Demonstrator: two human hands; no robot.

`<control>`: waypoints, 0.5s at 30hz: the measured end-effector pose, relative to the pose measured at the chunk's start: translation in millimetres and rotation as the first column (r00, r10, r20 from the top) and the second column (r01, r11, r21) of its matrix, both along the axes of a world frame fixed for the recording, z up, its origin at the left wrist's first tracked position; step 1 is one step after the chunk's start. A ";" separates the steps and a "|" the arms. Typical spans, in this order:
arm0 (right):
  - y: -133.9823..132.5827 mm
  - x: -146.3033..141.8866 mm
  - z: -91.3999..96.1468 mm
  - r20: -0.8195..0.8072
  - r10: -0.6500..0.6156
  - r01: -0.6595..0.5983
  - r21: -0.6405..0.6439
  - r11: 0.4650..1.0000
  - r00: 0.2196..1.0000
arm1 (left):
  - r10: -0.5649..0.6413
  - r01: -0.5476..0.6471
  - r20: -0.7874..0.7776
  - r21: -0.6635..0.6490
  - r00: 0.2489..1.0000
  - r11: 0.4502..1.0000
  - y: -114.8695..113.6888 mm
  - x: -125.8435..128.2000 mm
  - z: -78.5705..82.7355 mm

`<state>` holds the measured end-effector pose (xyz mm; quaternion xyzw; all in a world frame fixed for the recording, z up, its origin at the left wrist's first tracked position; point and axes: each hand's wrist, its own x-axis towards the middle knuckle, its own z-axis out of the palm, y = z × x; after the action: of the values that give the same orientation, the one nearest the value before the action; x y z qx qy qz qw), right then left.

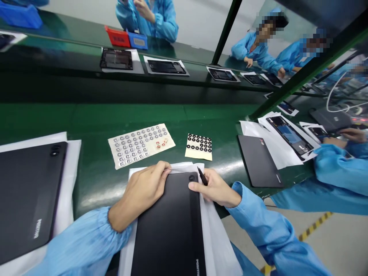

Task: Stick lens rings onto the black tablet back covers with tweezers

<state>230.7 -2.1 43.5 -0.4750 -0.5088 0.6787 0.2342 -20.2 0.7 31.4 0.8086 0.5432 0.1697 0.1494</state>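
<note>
A black tablet (169, 226) lies back up on white sheets (212, 234) in front of me, its camera ring at the top right corner. My left hand (148, 186) rests over its upper left, thumb and forefinger pinching the edge of a white sheet by the tablet's top. My right hand (215, 187) holds slim black tweezers (202, 176) pointing up and left; its thumb presses on the tablet just below the camera. Beyond my hands lie a sheet of square-ring stickers (149, 147), a few spots red, and a smaller sheet of black ring stickers (199, 147).
Another black tablet (25, 191) lies on white sheets at left. A dark tablet (258, 161) and an opened one (289, 134) are at right, beside a co-worker's sleeve (342, 168). Opened tablets (166, 67) line the raised belt behind. A green post (310, 65) slants across the right.
</note>
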 end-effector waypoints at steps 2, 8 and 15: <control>-1.6 -1.4 -1.0 -0.002 -0.032 0.032 0.017 0.999 1.000 | -0.003 0.003 0.027 -0.026 1.000 1.000 4.9 -3.8 2.9; -3.9 10.7 -1.0 -0.105 -0.175 0.167 -0.076 0.983 0.979 | 0.384 -0.103 0.442 -0.538 0.811 0.837 -10.0 -30.4 26.7; 5.9 15.3 10.7 -0.027 -0.058 0.061 0.112 0.992 0.998 | 0.609 -0.132 0.493 -0.700 0.622 0.702 -92.4 -76.2 51.6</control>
<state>246.1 3.8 54.3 -0.4677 -0.5293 0.6471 0.2869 -96.4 -91.7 83.0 0.4508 0.6332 0.3067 0.5493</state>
